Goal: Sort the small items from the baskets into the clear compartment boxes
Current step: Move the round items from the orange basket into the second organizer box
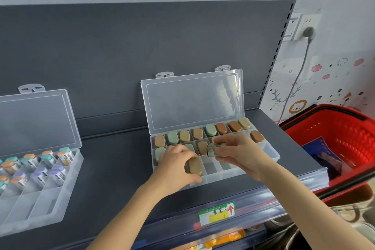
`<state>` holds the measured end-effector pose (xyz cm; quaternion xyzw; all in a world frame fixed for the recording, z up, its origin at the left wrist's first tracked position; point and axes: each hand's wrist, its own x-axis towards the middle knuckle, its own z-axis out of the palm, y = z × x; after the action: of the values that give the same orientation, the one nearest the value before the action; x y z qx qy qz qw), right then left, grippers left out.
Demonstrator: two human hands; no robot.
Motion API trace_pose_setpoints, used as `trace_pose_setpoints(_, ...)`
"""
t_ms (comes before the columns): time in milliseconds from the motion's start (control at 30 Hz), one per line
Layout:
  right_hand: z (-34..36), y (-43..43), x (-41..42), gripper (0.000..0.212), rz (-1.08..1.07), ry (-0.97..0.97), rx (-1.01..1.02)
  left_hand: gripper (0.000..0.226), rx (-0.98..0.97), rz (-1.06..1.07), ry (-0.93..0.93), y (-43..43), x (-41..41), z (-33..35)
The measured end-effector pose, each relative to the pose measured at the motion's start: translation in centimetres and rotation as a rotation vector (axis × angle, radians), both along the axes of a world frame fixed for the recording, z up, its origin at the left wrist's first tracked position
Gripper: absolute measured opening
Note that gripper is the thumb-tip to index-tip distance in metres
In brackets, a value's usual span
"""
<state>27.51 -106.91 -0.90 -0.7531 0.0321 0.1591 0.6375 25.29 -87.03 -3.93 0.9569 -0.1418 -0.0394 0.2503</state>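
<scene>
A clear compartment box (269, 153) stands open on the dark shelf, its lid (192, 101) leaning back. Its far rows hold several small oval items with tan, brown and green caps (221, 128). My left hand (176, 168) grips a tan-capped item (195, 166) over the box's front row. My right hand (241, 154) pinches a small item with a clear, dark-looking body (213, 150) above the middle of the box. Some front compartments hold nothing.
A second clear box (46, 195) at the left holds several small bottles with orange, teal and purple caps (40, 166). A red shopping basket (345, 138) sits to the right of the shelf. A price label (217, 213) hangs on the shelf's front edge.
</scene>
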Motion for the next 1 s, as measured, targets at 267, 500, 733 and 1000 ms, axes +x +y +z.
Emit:
trace_pose_setpoints(267, -1.2, -0.1, -0.1, 0.047, 0.273, -0.516, -0.731, 0.064, 0.082, 0.005, -0.004, 0.0, 0.0, -0.4)
trace_pose_setpoints(500, -1.5, 0.1, -0.2, 0.051, 0.457, -0.548, -0.894, 0.071, 0.054, 0.009, -0.033, 0.5, -0.5, 0.5)
trace_pose_setpoints(733, -2.7, 0.0, 0.0, 0.048, 0.509, -0.581, -0.967, 0.072, 0.023, 0.027, -0.028, 1.1, -1.3, 0.5)
trace_pose_setpoints(1000, -1.6, 0.4, -0.3, 0.048, 0.413, -0.678, -0.777, 0.072, 0.024, 0.148, -0.07, 1.7, -2.9, 1.2)
